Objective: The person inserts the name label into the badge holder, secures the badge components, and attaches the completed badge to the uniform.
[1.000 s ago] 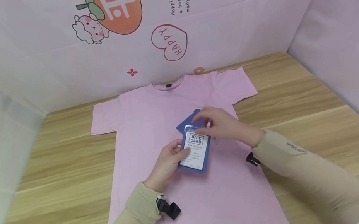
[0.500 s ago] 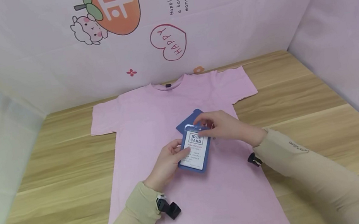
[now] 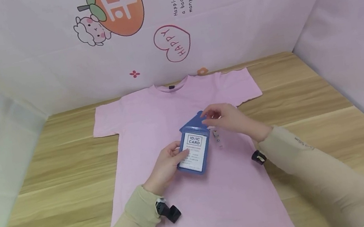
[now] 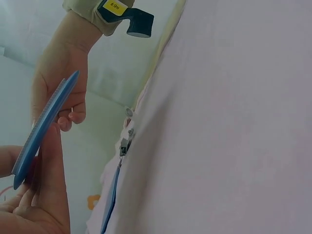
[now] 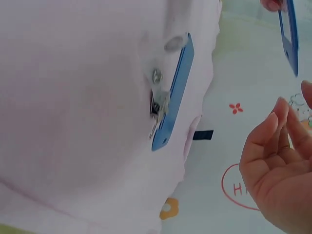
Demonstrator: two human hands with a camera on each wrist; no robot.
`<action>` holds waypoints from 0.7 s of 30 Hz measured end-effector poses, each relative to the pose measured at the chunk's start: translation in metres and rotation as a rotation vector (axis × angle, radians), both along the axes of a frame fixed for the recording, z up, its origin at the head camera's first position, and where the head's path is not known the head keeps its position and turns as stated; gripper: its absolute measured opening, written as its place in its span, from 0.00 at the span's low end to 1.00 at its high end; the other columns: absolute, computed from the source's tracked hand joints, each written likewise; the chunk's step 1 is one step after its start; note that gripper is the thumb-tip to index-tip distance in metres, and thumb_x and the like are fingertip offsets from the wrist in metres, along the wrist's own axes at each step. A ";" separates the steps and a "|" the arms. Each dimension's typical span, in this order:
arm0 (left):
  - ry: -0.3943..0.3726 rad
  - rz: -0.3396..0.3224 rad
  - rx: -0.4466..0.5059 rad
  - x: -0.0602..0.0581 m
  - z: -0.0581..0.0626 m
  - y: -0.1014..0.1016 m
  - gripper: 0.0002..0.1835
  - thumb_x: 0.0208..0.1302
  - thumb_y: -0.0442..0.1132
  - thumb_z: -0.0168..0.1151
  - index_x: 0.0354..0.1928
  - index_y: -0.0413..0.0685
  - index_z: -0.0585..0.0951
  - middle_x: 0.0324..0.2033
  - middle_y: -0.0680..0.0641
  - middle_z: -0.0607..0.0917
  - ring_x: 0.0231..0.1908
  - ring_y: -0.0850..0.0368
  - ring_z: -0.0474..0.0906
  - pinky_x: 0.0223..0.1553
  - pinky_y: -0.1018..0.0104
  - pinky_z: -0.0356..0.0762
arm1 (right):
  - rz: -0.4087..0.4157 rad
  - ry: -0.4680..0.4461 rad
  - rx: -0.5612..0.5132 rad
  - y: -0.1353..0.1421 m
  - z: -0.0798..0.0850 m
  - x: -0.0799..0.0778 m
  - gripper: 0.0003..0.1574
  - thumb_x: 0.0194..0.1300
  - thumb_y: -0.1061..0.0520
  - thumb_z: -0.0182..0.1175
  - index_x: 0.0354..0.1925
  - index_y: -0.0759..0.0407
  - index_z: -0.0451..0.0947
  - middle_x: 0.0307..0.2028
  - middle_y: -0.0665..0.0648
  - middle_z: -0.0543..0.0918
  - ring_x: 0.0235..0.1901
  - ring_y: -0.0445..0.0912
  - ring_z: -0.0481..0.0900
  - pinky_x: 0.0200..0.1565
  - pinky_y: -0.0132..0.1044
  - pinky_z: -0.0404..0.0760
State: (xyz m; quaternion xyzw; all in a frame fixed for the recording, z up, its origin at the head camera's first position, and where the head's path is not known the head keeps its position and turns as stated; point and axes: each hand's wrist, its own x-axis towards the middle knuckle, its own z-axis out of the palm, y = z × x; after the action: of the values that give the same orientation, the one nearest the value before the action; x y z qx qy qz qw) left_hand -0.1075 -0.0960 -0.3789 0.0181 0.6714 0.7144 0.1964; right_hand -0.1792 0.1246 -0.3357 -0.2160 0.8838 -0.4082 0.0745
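Observation:
My left hand (image 3: 166,167) pinches a blue badge holder (image 3: 204,161) by its left edge, thumb on the front and fingers behind. Behind its clear front sits a white card (image 3: 193,152) printed "ID/IC CARD". My right hand (image 3: 226,117), fingers bent and holding nothing, hovers beyond the holder's top right corner; the right wrist view shows a gap between fingertips and holder. Beneath it, on the shirt, lies a second flat blue piece (image 5: 176,92), partly hidden in the head view. Beside that piece is a clear strap with a metal clip (image 5: 158,106).
A pink T-shirt (image 3: 170,218) is spread flat on the wood-grain table (image 3: 53,181), collar at the far side. White cloth walls (image 3: 240,9) stand at the back and sides, the back one carrying printed cartoons. A black camera mount (image 3: 168,210) sits on the left wrist.
My right hand has come off the holder's top edge, moving slightly up and right. The held badge holder has shifted a little left, and the clear strap is now more visible.

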 end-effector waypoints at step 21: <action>-0.033 0.059 -0.046 0.000 -0.002 -0.008 0.17 0.66 0.29 0.52 0.56 0.29 0.70 0.35 0.50 0.85 0.31 0.65 0.81 0.36 0.72 0.80 | -0.140 -0.473 -0.043 0.018 -0.010 -0.056 0.28 0.67 0.55 0.57 0.62 0.64 0.65 0.55 0.64 0.71 0.54 0.54 0.72 0.57 0.44 0.76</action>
State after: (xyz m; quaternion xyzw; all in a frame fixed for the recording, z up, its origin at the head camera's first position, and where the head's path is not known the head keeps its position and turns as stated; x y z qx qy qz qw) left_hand -0.1071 -0.1040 -0.3807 -0.0180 0.6846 0.7044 0.1864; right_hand -0.2352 0.1424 -0.3458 -0.0542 0.8455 -0.4705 0.2464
